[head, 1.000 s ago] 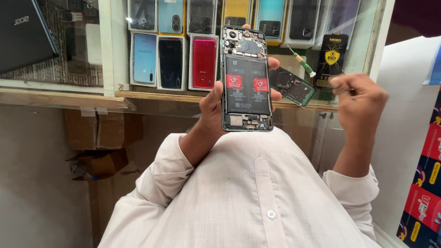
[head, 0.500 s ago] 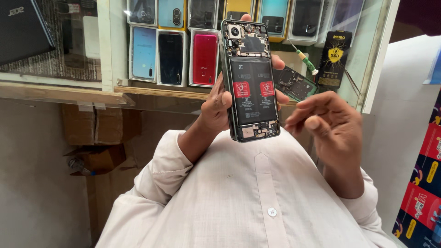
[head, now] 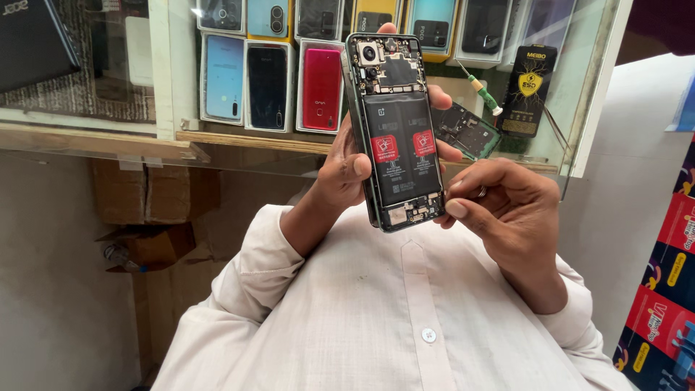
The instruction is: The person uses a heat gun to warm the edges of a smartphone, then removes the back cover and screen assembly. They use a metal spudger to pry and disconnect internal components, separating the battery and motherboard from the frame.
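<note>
Two hands | left hand (head: 347,170) grips opened phone (head: 394,130) | right hand (head: 499,210) pinched closed beside it

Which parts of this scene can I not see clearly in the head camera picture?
- Left hand: its palm is hidden behind the opened black smartphone with bare battery and circuit boards.
- Right hand: curled fingers hide whatever its fingertips pinch at the phone's lower corner.
- Green-handled screwdriver: partly hidden by the phone.
- Dark laptop: cut off by the top-left edge.
- Phone screws and connectors: too small to tell.
</note>
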`<state>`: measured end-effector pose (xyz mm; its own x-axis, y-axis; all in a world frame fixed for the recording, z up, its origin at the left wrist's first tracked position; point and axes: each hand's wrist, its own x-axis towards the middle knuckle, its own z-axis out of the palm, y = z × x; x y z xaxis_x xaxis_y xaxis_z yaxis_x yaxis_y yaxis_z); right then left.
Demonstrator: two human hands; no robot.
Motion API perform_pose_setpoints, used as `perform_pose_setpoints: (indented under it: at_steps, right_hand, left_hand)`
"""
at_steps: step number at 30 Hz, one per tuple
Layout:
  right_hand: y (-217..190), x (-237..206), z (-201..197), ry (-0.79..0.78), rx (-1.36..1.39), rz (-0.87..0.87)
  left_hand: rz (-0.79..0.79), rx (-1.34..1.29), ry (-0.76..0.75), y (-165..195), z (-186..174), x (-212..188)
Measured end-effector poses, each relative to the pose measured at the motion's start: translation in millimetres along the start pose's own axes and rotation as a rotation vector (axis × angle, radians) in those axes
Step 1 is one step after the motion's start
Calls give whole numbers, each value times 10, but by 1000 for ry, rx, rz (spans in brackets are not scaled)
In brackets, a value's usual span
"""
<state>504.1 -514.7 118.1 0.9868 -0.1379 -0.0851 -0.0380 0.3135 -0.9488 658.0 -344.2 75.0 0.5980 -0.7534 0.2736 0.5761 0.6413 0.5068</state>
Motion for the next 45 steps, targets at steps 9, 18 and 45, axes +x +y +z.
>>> perform_pose_setpoints:
  at_steps: [9,18,45]
  right_hand:
    - [37,-28,-6,13,112,79]
    - [117,-43,-36,-38,281,120]
    - [-4,-117,221,54,-290,-178]
  left_hand:
    - [-38,-59,-9,-50,-41,-100]
    - [-19,-113,-40,-151,-92,-152]
    - [-10,-41,98,-138,-61,-263]
